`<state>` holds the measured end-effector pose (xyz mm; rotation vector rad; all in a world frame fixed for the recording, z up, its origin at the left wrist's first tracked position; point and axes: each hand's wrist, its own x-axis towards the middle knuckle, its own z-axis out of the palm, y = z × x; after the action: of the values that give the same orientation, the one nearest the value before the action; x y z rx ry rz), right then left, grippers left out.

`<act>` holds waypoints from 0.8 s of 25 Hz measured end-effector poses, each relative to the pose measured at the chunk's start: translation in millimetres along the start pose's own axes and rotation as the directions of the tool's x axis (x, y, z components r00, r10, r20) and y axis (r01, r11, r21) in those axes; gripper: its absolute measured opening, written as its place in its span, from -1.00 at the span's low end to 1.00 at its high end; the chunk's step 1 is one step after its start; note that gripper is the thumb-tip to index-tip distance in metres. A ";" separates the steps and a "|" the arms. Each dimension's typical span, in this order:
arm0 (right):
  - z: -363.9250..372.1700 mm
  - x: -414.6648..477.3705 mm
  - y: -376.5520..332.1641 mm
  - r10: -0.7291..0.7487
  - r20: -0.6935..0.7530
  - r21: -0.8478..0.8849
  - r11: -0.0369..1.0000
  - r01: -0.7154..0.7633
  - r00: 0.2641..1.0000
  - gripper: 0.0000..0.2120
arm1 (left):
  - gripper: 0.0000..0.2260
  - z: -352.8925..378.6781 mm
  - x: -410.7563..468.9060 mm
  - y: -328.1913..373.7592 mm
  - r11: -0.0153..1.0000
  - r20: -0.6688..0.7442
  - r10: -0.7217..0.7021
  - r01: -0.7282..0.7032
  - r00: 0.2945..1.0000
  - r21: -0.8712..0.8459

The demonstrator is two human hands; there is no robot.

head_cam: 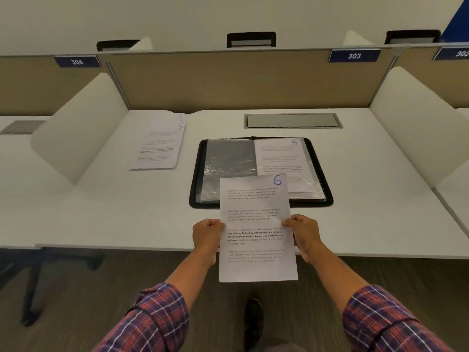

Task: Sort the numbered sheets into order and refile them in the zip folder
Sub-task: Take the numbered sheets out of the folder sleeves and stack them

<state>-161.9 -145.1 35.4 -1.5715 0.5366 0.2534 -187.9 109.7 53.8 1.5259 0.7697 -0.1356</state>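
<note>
A blue 6 is handwritten on the held sheet point(257, 224), 5 on the filed sheet point(279, 158), 3 and 2 on the side stack point(160, 146), 304, 303 and 302 are printed on blue plates point(354, 56)

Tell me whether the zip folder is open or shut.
Open. The folder lies spread flat on the desk, a clear sleeve showing on its left half and the sheet marked 5 on its right.

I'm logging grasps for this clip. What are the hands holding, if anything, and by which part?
Both hold sheet 6 by its side edges, around mid-height: left hand on the left edge, right hand on the right edge.
</note>
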 end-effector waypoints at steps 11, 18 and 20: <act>99.9 93.8 -63.7 -0.017 0.067 0.017 1.000 0.016 0.998 -0.95 | -0.90 -40.7 104.9 76.7 0.999 -0.150 0.023 -0.026 0.988 -0.022; 185.3 140.4 -106.4 -0.046 0.137 -0.032 0.998 0.051 0.990 -0.96 | -0.92 -82.0 171.5 124.0 0.997 -0.241 0.045 -0.060 0.970 -0.055; 214.9 153.2 -116.4 -0.048 0.133 -0.049 0.997 0.054 0.990 -0.97 | -0.92 -98.1 193.8 135.8 0.997 -0.279 0.035 -0.052 0.960 -0.056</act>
<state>60.7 38.0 46.8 -1.6043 0.3893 0.3318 -3.2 285.4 79.5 1.5187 0.9523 0.1382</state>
